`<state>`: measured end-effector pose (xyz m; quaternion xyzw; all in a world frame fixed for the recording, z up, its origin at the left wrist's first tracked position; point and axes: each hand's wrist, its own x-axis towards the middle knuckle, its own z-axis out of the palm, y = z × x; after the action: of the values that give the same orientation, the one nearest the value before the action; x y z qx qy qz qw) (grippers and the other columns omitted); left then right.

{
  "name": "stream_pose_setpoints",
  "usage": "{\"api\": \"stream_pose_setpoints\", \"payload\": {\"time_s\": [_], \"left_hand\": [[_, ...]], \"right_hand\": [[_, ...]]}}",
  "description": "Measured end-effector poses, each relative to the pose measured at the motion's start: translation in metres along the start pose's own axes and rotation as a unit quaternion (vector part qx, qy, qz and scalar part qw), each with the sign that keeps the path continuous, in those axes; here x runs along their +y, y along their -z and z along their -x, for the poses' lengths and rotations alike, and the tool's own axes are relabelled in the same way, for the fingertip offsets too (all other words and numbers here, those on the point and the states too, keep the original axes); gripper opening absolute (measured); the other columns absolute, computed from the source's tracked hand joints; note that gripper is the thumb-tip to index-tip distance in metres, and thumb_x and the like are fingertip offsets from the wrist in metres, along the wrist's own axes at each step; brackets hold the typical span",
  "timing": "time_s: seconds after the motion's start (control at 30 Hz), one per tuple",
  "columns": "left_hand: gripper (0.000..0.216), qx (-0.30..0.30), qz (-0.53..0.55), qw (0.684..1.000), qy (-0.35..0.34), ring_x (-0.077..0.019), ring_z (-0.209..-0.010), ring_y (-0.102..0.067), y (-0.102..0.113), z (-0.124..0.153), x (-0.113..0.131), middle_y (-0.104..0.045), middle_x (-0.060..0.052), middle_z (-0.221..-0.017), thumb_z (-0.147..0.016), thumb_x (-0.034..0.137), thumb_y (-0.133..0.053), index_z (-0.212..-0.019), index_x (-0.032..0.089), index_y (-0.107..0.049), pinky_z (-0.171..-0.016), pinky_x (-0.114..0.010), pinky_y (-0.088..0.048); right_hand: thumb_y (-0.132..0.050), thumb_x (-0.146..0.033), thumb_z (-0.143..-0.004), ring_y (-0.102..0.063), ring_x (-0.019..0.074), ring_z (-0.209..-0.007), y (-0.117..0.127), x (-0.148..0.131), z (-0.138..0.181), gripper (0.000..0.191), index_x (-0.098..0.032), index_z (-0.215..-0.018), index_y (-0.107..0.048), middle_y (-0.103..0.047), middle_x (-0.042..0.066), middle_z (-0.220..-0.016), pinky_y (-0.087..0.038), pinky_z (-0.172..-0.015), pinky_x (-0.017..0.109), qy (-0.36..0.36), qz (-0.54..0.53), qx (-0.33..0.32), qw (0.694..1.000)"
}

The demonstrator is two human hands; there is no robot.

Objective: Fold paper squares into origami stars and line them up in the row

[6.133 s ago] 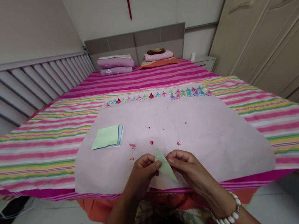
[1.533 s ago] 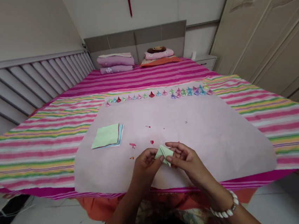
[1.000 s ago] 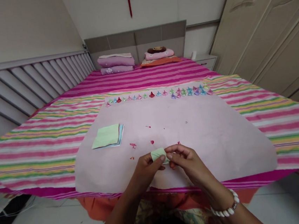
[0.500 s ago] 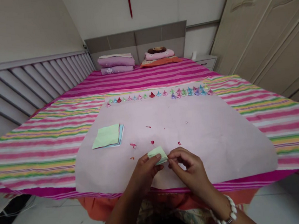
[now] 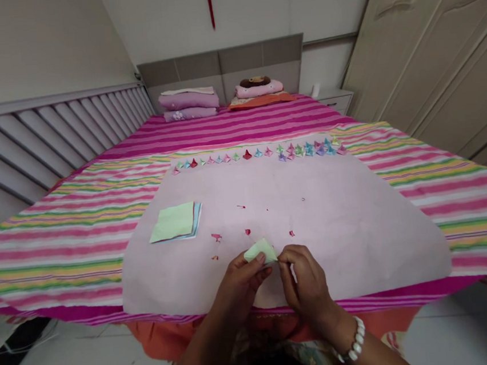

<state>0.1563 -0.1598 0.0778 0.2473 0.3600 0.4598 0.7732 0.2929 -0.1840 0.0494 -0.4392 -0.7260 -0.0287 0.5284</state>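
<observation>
A small folded piece of pale green paper (image 5: 260,251) is pinched between both my hands just above the pale pink sheet (image 5: 342,224) near the bed's front edge. My left hand (image 5: 241,280) grips its left side with thumb and fingers closed. My right hand (image 5: 303,280), with a white bead bracelet on the wrist, pinches its right edge. A stack of pale green and blue paper squares (image 5: 175,222) lies to the left on the sheet.
A row of several small coloured folded paper pieces (image 5: 262,154) lines the far edge of the pink sheet. Tiny red paper scraps (image 5: 247,231) lie near my hands. The striped bedspread (image 5: 59,234), folded bedding (image 5: 188,104), a slatted rail at left, a wardrobe at right.
The green paper went from a long flat triangle to a smaller folded shape. My right hand has turned and shifted lower, its fingers now pinching the paper's right edge.
</observation>
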Motion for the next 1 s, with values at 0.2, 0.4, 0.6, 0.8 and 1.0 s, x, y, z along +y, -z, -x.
{"api": "stream_pose_setpoints", "payload": {"time_s": [0.2,0.4,0.6,0.8,1.0], "left_hand": [[0.017,-0.036,0.014,0.999,-0.012,-0.0105,-0.075,-0.062,0.002,0.000,-0.003,-0.070,-0.002,-0.081,-0.068,0.023,-0.078,-0.082,0.014,-0.073,-0.071,-0.021,-0.049],[0.021,-0.042,-0.034,0.998,-0.014,-0.0129,-0.080,-0.062,0.003,0.001,-0.003,-0.070,-0.004,-0.079,-0.068,0.030,-0.078,-0.082,0.015,-0.074,-0.074,-0.022,-0.048],[0.020,-0.029,-0.057,0.998,-0.005,-0.0109,-0.074,-0.060,0.001,0.004,0.000,-0.069,-0.002,-0.075,-0.065,0.030,-0.080,-0.077,0.015,-0.074,-0.071,-0.021,-0.046],[0.016,-0.008,-0.082,0.997,0.003,-0.0076,-0.065,-0.055,-0.005,0.007,0.004,-0.063,0.002,-0.067,-0.064,0.026,-0.080,-0.070,0.015,-0.070,-0.064,-0.018,-0.042],[0.018,-0.045,0.001,0.999,0.023,-0.0091,-0.070,-0.056,-0.006,0.009,-0.003,-0.063,-0.001,-0.075,-0.067,0.023,-0.078,-0.078,0.013,-0.069,-0.069,-0.020,-0.043]], "right_hand": [[-0.048,-0.007,-0.086,-0.054,0.0189,-0.077,0.002,-0.008,-0.001,0.017,-0.021,-0.094,-0.052,-0.054,0.005,-0.083,-0.048,-0.066,0.032,-0.103,-0.129,0.031,0.986],[-0.052,-0.011,-0.087,-0.057,0.0180,-0.077,0.008,-0.013,-0.007,0.011,-0.020,-0.090,-0.057,-0.056,0.005,-0.084,-0.050,-0.065,0.031,-0.195,-0.212,0.025,0.957],[-0.050,-0.003,-0.085,-0.059,0.0180,-0.075,0.012,-0.010,-0.008,0.021,-0.022,-0.091,-0.058,-0.059,0.004,-0.080,-0.051,-0.065,0.032,-0.111,-0.162,0.008,0.981],[-0.052,-0.001,-0.081,-0.060,0.0203,-0.081,0.012,-0.005,-0.004,0.031,-0.022,-0.103,-0.060,-0.058,0.008,-0.090,-0.054,-0.066,0.033,-0.009,-0.084,-0.001,0.996],[-0.057,-0.002,-0.082,-0.061,0.0221,-0.087,0.011,-0.004,0.001,0.034,-0.022,-0.110,-0.059,-0.060,0.010,-0.094,-0.055,-0.070,0.035,0.033,-0.040,0.026,0.998]]}}
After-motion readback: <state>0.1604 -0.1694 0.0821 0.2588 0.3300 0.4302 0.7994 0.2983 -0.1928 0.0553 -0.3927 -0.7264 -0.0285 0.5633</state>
